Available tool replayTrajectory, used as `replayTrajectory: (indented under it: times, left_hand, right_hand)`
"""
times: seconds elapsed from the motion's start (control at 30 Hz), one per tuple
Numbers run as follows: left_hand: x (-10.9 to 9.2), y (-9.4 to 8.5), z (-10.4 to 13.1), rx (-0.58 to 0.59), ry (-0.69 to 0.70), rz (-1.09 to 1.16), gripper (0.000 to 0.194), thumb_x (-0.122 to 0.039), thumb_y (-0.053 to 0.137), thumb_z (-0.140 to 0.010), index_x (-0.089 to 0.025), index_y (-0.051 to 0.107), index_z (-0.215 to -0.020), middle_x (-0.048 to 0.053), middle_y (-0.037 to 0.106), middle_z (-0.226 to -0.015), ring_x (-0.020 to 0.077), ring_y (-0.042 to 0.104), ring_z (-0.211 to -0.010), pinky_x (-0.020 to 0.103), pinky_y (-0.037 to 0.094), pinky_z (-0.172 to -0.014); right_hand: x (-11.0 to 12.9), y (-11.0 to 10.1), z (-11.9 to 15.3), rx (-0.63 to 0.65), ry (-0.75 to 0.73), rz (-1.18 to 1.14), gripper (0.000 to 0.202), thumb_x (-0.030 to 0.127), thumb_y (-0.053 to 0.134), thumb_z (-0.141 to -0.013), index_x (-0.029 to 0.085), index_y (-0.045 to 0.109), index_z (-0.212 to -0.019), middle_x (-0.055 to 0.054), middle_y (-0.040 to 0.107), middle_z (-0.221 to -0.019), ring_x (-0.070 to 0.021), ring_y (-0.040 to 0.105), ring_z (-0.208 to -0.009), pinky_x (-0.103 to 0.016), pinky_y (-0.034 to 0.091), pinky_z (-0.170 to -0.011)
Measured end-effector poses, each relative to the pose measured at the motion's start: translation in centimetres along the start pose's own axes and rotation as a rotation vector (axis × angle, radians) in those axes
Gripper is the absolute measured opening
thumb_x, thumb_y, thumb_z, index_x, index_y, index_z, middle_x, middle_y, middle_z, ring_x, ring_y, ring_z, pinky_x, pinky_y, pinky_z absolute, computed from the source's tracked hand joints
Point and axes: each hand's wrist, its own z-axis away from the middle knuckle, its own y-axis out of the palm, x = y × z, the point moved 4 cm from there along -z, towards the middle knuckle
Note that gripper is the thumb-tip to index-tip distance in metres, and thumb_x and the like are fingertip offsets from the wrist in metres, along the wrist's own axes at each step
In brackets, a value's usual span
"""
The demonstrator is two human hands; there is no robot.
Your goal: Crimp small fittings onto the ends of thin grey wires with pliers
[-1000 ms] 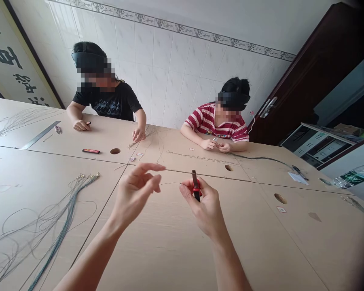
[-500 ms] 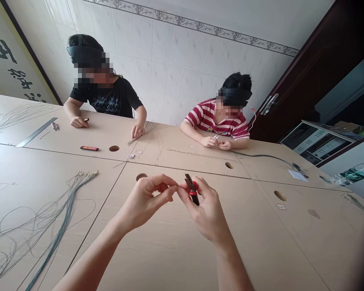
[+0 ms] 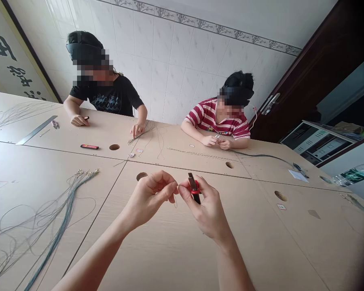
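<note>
L fingers (image 3: 166, 192) tight on thin cord (image 3: 176, 207), R fingers (image 3: 204, 184) round red-blk pliers (image 3: 195, 194); btl (image 3: 356, 175) far R, contents unclear

Metal-tipped tool (image 3: 195, 191) — smooth wood-look tabletop (image 3: 170, 250), glossy wall tiles (image 3: 160, 76), shiny metal ruler (image 3: 38, 129).

Head camera looks down across the table (image 3: 157, 250), apparently tilted.
</note>
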Motion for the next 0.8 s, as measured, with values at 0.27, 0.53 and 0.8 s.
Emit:
replayTrajectory:
  times: [0.27,0.53,0.8]
  left_hand:
    - [-0.46,-0.16,0.14,0.011,0.022,0.002,0.009,-0.023,0.059,-0.088,-0.015,0.065,-0.089,0.002,0.067,-0.079,0.0116,0.063,-0.064,0.026,0.053,-0.066]
    - [-0.49,-0.25,0.18,0.014,0.025,-0.013,0.008,-0.016,0.058,-0.086,-0.016,0.065,-0.082,0.0,0.066,-0.074,0.01,0.06,-0.063,0.024,0.051,-0.063]
    - [-0.51,-0.29,0.27,0.023,0.013,-0.021,0.01,-0.016,0.056,-0.088,-0.015,0.065,-0.084,0.0,0.066,-0.074,0.0096,0.061,-0.063,0.023,0.051,-0.063]
  right_hand:
    - [0.44,-0.41,0.16,0.004,-0.007,0.02,0.02,0.036,0.054,-0.093,0.022,0.055,-0.078,-0.001,0.055,-0.073,-0.0162,0.048,-0.07,-0.029,0.04,-0.066]
    - [0.14,-0.13,0.16,0.016,0.009,0.002,0.019,0.036,0.054,-0.093,0.022,0.056,-0.079,-0.002,0.061,-0.078,-0.0168,0.052,-0.074,-0.03,0.043,-0.071]
    - [0.37,-0.24,0.18,0.018,-0.009,0.033,0.018,0.034,0.054,-0.093,0.021,0.057,-0.081,-0.002,0.062,-0.079,-0.0164,0.053,-0.074,-0.03,0.044,-0.071]
